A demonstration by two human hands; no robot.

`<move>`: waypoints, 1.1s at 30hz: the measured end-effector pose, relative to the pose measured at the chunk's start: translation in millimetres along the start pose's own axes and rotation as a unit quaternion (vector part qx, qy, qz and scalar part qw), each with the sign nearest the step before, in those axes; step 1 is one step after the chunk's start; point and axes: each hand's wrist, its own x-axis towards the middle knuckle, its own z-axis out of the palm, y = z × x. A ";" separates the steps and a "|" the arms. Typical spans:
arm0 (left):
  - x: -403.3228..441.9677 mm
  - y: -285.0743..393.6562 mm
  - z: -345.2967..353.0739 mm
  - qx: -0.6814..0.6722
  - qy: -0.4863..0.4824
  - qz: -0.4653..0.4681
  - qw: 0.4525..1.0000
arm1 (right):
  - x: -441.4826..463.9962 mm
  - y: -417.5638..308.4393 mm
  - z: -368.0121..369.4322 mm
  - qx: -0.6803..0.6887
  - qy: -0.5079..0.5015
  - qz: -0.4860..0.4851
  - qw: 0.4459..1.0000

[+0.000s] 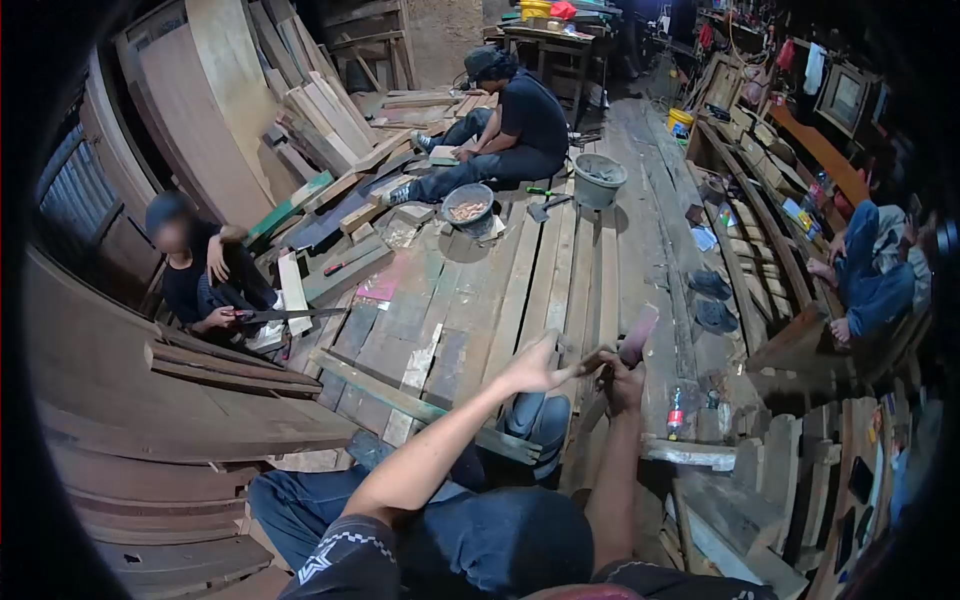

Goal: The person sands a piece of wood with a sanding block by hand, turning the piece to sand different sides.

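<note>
Purplish flat piece (640, 335): jutted forward from my right hand (623, 386), which gripped its near end | wooden stick (587, 367): ran crosswise between both hands | left hand (531, 368): at stick's left end, finger closure unclear

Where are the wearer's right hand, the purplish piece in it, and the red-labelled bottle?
Right hand (626, 388), head view: middle of the hand.
Purplish piece (641, 331), head view: its visible face.
Red-labelled bottle (675, 415), head view: its label.

Brn stick (584, 366) nr purplish flat pc (640, 332), both held tilted.
</note>
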 end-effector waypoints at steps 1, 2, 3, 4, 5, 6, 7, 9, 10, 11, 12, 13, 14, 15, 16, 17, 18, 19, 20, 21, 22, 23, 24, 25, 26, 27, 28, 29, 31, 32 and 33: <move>-5.2 2.5 -1.0 0.002 -0.047 -0.018 0.999 | -2.5 -0.4 1.0 -0.006 0.010 0.005 1.000; -7.9 3.4 -5.0 0.008 -0.093 -0.035 0.995 | -3.3 1.8 2.6 -0.008 0.019 0.010 1.000; -8.7 3.5 -8.6 -0.001 -0.112 -0.040 0.993 | 9.0 17.6 -8.8 -0.009 -0.021 0.053 0.998; -11.2 3.8 -9.2 -0.011 -0.135 -0.046 0.990 | 8.5 23.9 -9.4 0.008 -0.036 0.058 0.998; -11.6 4.8 -9.1 -0.021 -0.160 -0.048 0.986 | 10.9 28.0 -10.6 0.027 -0.050 0.059 0.997; -11.8 4.2 -7.1 -0.068 -0.165 -0.058 0.982 | 12.7 26.6 -11.9 0.045 -0.061 0.057 0.996; -9.1 2.9 -6.5 -0.044 -0.189 -0.075 0.978 | -3.1 2.6 4.0 0.014 -0.056 0.037 0.998; -6.5 1.2 -6.2 -0.007 -0.189 -0.056 0.980 | -7.3 -2.9 8.3 0.007 -0.043 0.033 0.998; -5.9 -1.7 -2.3 -0.013 -0.177 -0.044 0.983 | -5.2 -1.5 8.3 0.006 -0.049 0.031 0.998; -5.8 -7.1 0.7 -0.018 -0.165 -0.034 0.986 | -3.4 -0.5 7.4 0.007 -0.037 0.030 0.999; -8.4 -5.1 -0.7 -0.021 -0.154 -0.027 0.987 | -5.2 -0.1 8.2 0.009 -0.025 0.032 0.999; -9.8 -2.7 -1.9 -0.041 -0.147 -0.024 0.988 | -6.3 0.9 10.6 0.013 -0.014 0.034 0.999; -9.2 0.2 -2.7 -0.045 -0.146 -0.032 0.988 | -7.2 0.1 11.4 0.015 -0.022 0.034 0.999; -8.5 -1.3 -1.3 -0.036 -0.150 -0.040 0.987 | -9.9 -5.1 12.2 0.017 -0.029 0.034 0.999; -8.2 -3.0 -0.3 -0.027 -0.154 -0.049 0.986 | -10.5 -7.3 11.8 0.020 -0.036 0.034 0.999; -9.0 -4.5 1.2 -0.032 -0.154 -0.060 0.986 | -9.0 -6.1 9.2 -0.010 -0.011 0.052 0.999; -9.4 -6.1 2.2 -0.036 -0.154 -0.071 0.985 | -6.8 -4.8 7.5 -0.022 -0.012 0.057 0.998; -8.4 -8.1 2.6 -0.040 -0.155 -0.082 0.984 | -3.5 -3.1 6.0 -0.032 -0.014 0.061 0.998; -7.9 -15.5 6.5 -0.024 -0.150 -0.059 0.987 | -2.0 -0.5 2.0 -0.045 -0.013 0.066 0.997; -7.0 -21.4 7.0 -0.005 -0.177 -0.079 0.981 | 4.3 14.7 -5.6 -0.064 0.001 0.066 0.996; -1.2 -22.1 2.7 0.013 -0.202 -0.097 0.974 | -0.9 9.2 -0.3 -0.078 -0.003 0.066 0.995; 0.3 -24.1 -5.0 -0.041 -0.250 -0.124 0.959 | -4.3 1.7 5.0 -0.093 -0.006 0.066 0.994; -5.0 -32.3 -3.3 -0.044 -0.222 -0.131 0.965 | -8.2 -2.5 8.5 -0.106 -0.008 0.065 0.992; -7.5 -41.0 -3.3 -0.045 -0.194 -0.136 0.970 | -5.6 0.9 4.6 -0.123 -0.032 0.088 0.988; -9.6 -49.8 -3.5 -0.045 -0.165 -0.141 0.975 | -6.6 0.1 6.0 -0.128 -0.049 0.101 0.985; -8.7 -44.7 -11.8 0.005 -0.184 -0.186 0.965 | -10.9 -6.4 10.4 -0.135 -0.065 0.115 0.982; -10.5 -49.0 -16.1 -0.005 -0.180 -0.166 0.969 | -13.7 -8.8 12.7 -0.145 -0.083 0.132 0.977; -13.6 -53.1 -19.7 0.016 -0.175 -0.162 0.971 | -9.4 -3.5 9.5 -0.144 -0.086 0.158 0.973; -13.6 -52.4 -29.2 0.038 -0.156 -0.150 0.975 | -13.2 -10.1 18.4 -0.173 -0.115 0.134 0.969; -14.1 -51.8 -31.3 0.037 -0.145 -0.146 0.978 | -15.2 -12.5 21.6 -0.186 -0.130 0.120 0.967; -14.1 -50.6 -32.5 0.036 -0.135 -0.140 0.980 | -11.3 -0.7 19.7 -0.211 -0.154 0.079 0.962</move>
